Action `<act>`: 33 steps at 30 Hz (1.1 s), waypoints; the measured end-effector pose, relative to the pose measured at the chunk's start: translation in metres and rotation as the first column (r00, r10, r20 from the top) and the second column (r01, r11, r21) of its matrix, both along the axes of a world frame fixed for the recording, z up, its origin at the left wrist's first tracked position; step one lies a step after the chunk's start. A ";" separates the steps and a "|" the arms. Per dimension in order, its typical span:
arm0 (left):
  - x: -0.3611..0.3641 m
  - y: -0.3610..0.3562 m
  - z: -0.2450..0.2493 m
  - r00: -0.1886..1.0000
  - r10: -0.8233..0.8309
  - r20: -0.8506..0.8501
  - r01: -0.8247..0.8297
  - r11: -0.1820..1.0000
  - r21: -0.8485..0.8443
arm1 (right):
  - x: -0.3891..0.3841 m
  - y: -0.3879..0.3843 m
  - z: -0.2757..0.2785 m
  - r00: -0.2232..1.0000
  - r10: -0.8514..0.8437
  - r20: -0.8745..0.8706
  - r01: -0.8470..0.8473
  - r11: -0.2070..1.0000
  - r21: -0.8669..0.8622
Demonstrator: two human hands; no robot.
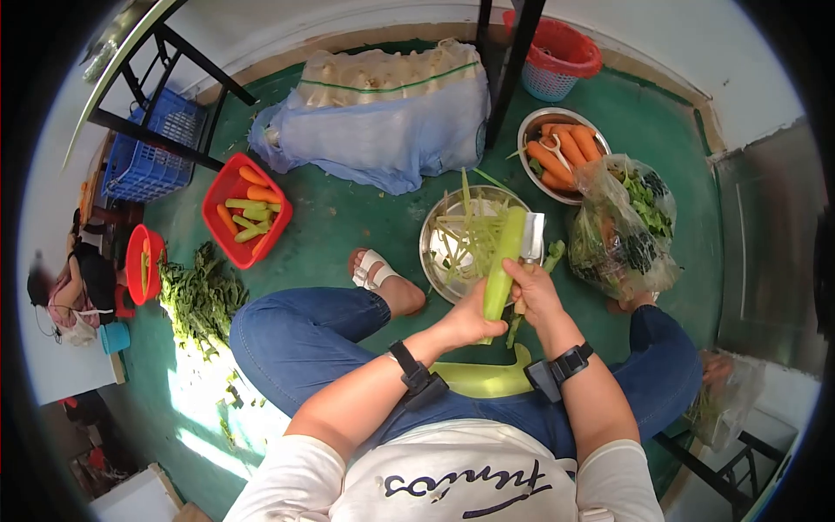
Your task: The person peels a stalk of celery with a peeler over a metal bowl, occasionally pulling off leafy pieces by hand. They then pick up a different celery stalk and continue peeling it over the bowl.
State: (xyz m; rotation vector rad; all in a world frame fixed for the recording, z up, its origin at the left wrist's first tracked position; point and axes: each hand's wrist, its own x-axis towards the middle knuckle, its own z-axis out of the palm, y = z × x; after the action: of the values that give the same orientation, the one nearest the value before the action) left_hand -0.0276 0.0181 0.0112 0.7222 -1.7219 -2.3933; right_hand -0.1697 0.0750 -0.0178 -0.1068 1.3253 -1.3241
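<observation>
1. Green floor [348,226] spreads below a seated person. On it stand a steel bowl [424,248] full of pale green peelings [465,235], a red tray [222,187] of cut vegetables, a second bowl [524,130] of carrots [565,152] and a plastic bag of greens [631,226].
2. A long green stalk [503,261] stands tilted over the steel bowl, tip pointing away from the person, between the knees.
3. Peeling it well seems to call for long, even strokes along the stalk's length, with the blade flat on the skin. The strips should drop into the bowl below. The stalk needs a small turn after each pass, with the holding fingers clear of the blade's path.
4. The left hand [470,320] is wrapped around the stalk's lower end, fingers closed tightly on it.
5. The right hand [535,291] is clenched on the handle of a peeler [531,239]. Its metal head lies against the stalk's upper right side, touching it.
</observation>
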 end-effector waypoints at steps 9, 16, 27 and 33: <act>0.011 -0.011 -0.023 0.961 0.025 0.275 -0.037 0.999 0.038 | -0.051 0.014 0.001 0.959 -0.235 0.158 0.253 0.962 -0.100; 0.007 -0.017 -0.031 0.900 0.387 0.199 -0.209 0.786 -0.582 | -0.036 0.018 0.005 0.851 -0.155 0.501 0.338 0.892 -0.299; 0.005 -0.010 -0.028 0.898 0.348 0.268 -0.261 0.914 -0.312 | -0.012 0.013 0.006 0.843 -0.111 0.527 0.285 0.922 -0.262; -0.002 -0.009 -0.004 0.898 0.440 -0.015 -0.416 0.838 -0.351 | -0.006 0.011 0.003 0.859 -0.027 0.511 0.181 0.950 -0.254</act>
State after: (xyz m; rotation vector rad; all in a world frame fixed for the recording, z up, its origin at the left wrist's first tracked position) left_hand -0.0298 0.0094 0.0067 1.0099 -1.7150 -1.7297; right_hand -0.1755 0.0858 -0.0152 0.1067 0.6919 -1.5096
